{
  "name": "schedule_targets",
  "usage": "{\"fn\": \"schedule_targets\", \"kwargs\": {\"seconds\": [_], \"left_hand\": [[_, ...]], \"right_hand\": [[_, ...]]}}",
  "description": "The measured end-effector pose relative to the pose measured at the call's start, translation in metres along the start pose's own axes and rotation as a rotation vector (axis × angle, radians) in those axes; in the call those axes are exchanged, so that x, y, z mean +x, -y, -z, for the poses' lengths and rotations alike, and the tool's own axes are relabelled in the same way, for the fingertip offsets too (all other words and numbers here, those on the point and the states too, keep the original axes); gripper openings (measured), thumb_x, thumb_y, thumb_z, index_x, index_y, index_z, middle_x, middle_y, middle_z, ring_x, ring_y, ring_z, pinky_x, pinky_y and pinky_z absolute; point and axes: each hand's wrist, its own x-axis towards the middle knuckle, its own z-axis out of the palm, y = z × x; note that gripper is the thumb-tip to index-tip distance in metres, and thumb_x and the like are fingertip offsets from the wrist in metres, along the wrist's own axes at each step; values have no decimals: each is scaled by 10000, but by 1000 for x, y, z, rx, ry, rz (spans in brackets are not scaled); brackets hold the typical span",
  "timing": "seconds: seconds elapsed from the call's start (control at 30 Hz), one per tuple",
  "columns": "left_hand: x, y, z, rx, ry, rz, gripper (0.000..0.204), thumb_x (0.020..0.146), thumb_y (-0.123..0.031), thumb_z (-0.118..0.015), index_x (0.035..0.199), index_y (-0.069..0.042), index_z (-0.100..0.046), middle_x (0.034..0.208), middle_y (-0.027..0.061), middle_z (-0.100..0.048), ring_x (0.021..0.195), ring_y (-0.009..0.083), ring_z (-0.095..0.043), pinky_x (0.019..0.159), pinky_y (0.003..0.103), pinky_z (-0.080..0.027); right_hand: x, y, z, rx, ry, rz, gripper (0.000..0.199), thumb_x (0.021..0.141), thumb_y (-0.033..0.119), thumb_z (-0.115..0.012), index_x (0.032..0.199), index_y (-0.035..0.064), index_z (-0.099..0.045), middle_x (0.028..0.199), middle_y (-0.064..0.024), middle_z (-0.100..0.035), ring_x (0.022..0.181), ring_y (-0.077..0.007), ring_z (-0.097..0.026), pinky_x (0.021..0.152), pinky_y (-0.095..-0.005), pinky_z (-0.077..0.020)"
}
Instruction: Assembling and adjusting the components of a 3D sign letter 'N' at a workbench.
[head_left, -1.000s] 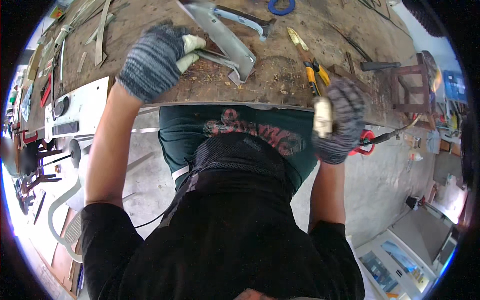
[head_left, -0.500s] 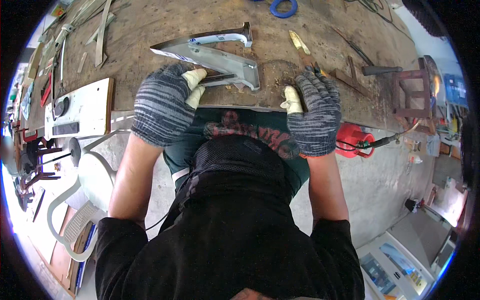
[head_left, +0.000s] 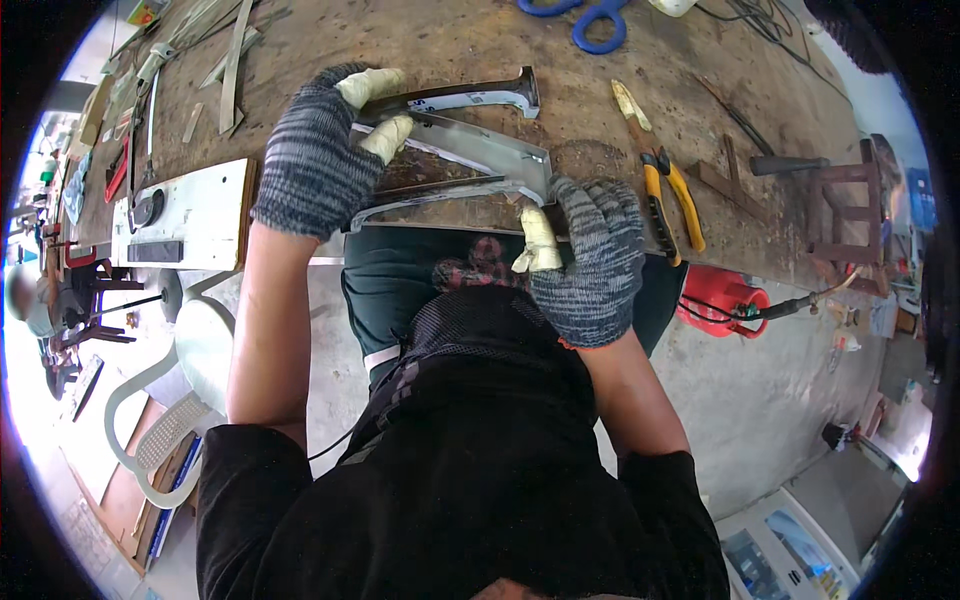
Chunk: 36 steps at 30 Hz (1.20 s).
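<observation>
And here at the front edge of the brown bench (head_left: 440, 40), one bent metal channel (head_left: 505, 150) lies between two gloved hands, three limbs showing, its left end covered by a glove! Left hand (head_left: 325, 155): taped thumb and finger apart, either side of that end, though whether they're squeezing, I can't tell. Right hand (head_left: 595, 260) comes in at the channel's near right corner, fingers bent, taped thumb apart from them; its grip can't be made out either. Crowding it, just to the right, one pair of yellow-and-black-handled pliers (head_left: 685, 205), two handles running to the front edge. Far edge now: two blue loops, a pair of scissors (head_left: 600, 32) cut off by the view. Out to the front left corner, one white board (head_left: 205, 215) carries two dark items, a round piece (head_left: 148, 207) and a rectangular block (head_left: 155, 251). At the right end, one brown slatted frame (head_left: 845, 210), with one dark-handled tool (head_left: 790, 165) beside it. Below the front edge sits the container, one red gas cylinder (head_left: 718, 292), contents hidden.
</observation>
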Motion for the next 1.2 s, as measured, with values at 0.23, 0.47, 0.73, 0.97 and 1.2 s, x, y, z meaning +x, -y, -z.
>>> {"fn": "schedule_targets", "kwargs": {"seconds": [0.23, 0.47, 0.73, 0.97, 1.2], "left_hand": [[7, -3, -11, -251, 225, 139, 348, 880, -135, -729, 1221, -85, -684, 1085, 113, -707, 930, 151, -686, 812, 297, -552], [17, -2, -12, -339, 307, 183, 368, 849, -68, -760, 1211, -75, -694, 1056, 48, -687, 923, 119, -646, 803, 261, -537], [23, 0, -22, -237, 288, 186, 456, 796, -75, -811, 1234, -86, -682, 1022, 28, -703, 870, 106, -651, 772, 254, -540], [21, 2, -25, -398, 249, 228, 488, 765, -23, -828, 1224, -49, -667, 1015, 72, -716, 857, 113, -673, 731, 252, -562], [21, 3, -26, -310, 237, 225, 440, 779, -10, -814, 1197, -49, -682, 1047, 59, -707, 917, 123, -671, 760, 252, -561]], "right_hand": [[-11, -1, -5, 112, -74, 150, 399, 733, 218, -808, 1074, 65, -669, 989, -124, -641, 965, -335, -608, 1020, -575, -398], [-20, -11, -9, 148, -26, 150, 347, 720, 260, -820, 1048, 239, -708, 1008, -50, -613, 976, -278, -584, 1020, -572, -399], [-33, -22, -13, 145, 2, 210, 255, 794, 278, -747, 1049, 267, -738, 1047, -46, -582, 1050, -269, -542, 1021, -578, -404], [-37, -25, -11, 204, 64, 237, 304, 839, 342, -688, 1133, 274, -729, 1123, -66, -551, 1078, -267, -516, 1066, -587, -349], [-34, -21, -13, 171, 46, 203, 327, 694, 276, -831, 1013, 298, -761, 970, -12, -612, 946, -267, -589, 937, -554, -416]]}}
